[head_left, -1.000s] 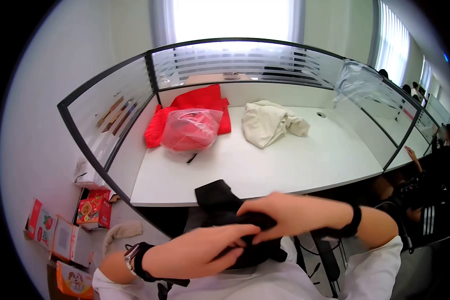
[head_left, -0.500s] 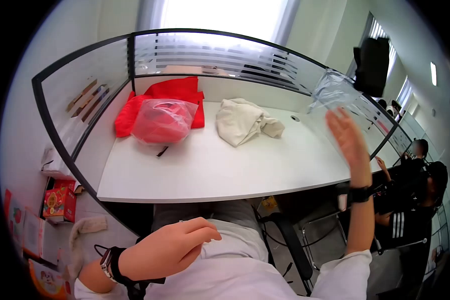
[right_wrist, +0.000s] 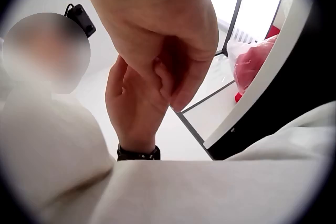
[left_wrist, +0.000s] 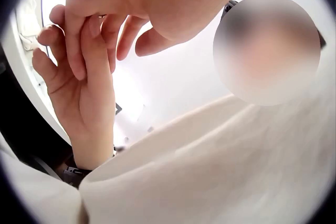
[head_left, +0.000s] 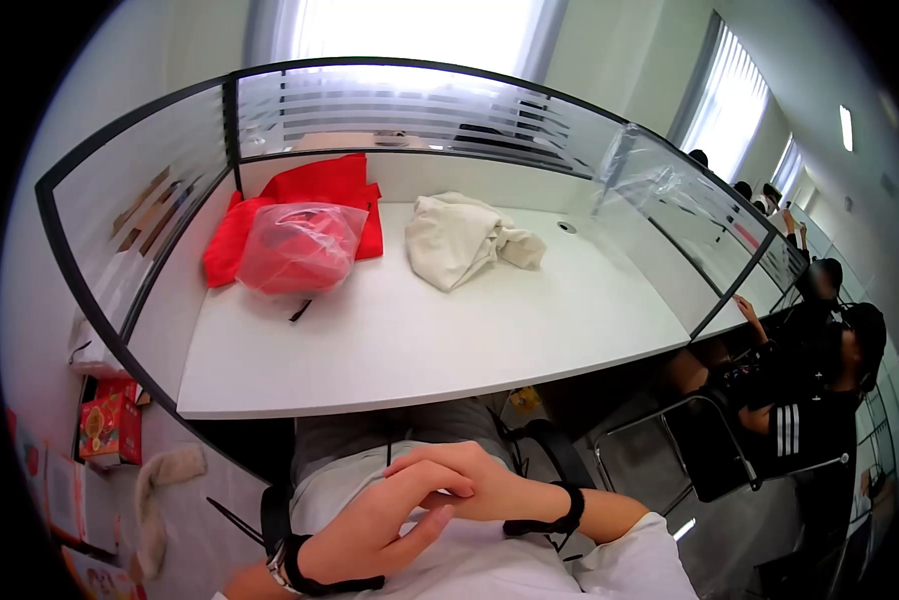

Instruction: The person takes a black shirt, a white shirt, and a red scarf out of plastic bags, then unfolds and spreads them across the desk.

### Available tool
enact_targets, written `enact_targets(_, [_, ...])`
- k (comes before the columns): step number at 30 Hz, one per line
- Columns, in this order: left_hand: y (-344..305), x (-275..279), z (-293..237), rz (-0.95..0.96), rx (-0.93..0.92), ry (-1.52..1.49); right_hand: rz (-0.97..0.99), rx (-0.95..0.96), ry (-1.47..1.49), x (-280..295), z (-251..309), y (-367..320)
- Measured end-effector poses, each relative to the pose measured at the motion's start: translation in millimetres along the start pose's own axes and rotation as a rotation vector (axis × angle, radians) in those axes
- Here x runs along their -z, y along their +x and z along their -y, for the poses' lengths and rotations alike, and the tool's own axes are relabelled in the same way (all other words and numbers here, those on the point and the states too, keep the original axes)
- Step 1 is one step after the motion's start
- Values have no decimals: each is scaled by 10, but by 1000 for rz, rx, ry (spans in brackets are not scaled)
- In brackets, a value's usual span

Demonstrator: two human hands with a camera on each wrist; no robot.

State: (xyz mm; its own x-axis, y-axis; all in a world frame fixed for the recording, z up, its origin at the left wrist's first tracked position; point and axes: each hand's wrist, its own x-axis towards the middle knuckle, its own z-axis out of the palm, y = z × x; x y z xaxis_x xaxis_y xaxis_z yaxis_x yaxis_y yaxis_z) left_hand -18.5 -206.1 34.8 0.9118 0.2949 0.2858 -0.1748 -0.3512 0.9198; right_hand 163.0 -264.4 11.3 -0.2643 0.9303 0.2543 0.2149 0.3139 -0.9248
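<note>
though rumpled, cloth [head_left: 460, 243] beyond hands [head_left: 395, 508]

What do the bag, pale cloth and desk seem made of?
Bag: likely thin plastic film, semi-clear and slightly glossy; it is see-through, with crinkles and bright highlights.
Pale cloth: soft fabric, matte; it slumps in rounded folds without shine. Fibre can't be told.
Desk: white board, perhaps laminate, smooth with a low sheen; flat, even surface and clean edge. Core not visible.
</note>
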Motion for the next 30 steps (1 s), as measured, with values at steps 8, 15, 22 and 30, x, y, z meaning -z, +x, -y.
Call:
enact_targets(8, [42,-32,103,76,-134,34,-27,8,-85,61,-31,-61])
enact_targets(15, [32,-35,117,115,-173,48,60,132,27,108,-148,-21])
enact_targets(22, [27,-37,211,179,-138,-76,62,126,71,118,-179,-39])
enact_targets(30, [24,-92,356,264,-209,-214,178,-25,166,181,-305,-78])
